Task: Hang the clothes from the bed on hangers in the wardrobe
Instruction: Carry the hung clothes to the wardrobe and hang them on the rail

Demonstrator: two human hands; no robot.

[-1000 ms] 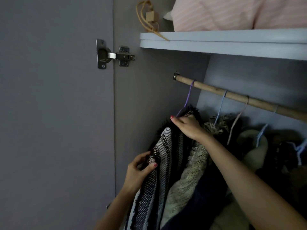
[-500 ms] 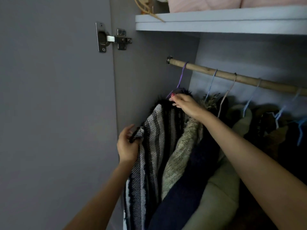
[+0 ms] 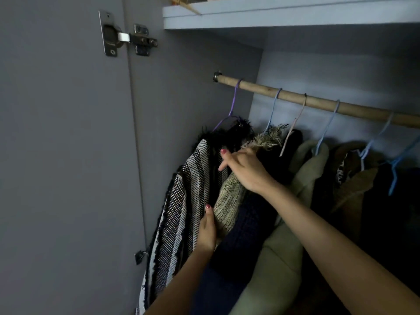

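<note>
Inside the wardrobe, a black-and-white woven garment (image 3: 181, 205) hangs at the far left end of the wooden rail (image 3: 318, 103), on a purple hanger (image 3: 234, 105) whose hook sits over the rail just beside its metal end socket. A black fringe runs along the garment's top edge and down its left side. The left hand (image 3: 208, 230) reaches up from below and lies against the garment's inner edge, thumb pointing up along the cloth; whether its fingers grip the fabric cannot be told, as they are hidden behind it. The right hand (image 3: 244, 167) comes in from the lower right, its fingers loosely spread and relaxed, holding nothing; the hand rests on the top of the beige knitted garment (image 3: 229, 201), the next one along, with the forefinger pointing toward the striped cloth.

Further right on the rail hang a dark navy knit (image 3: 245, 235), an olive-green coat (image 3: 302, 183) on a pale blue hanger (image 3: 327, 126), and darker brown clothes on more blue hangers. Above runs a pale shelf (image 3: 284, 17). At the left stands the open wardrobe door (image 3: 56, 155) with a metal hinge (image 3: 127, 37) near its top and a second small metal fitting (image 3: 141, 255) lower down
</note>
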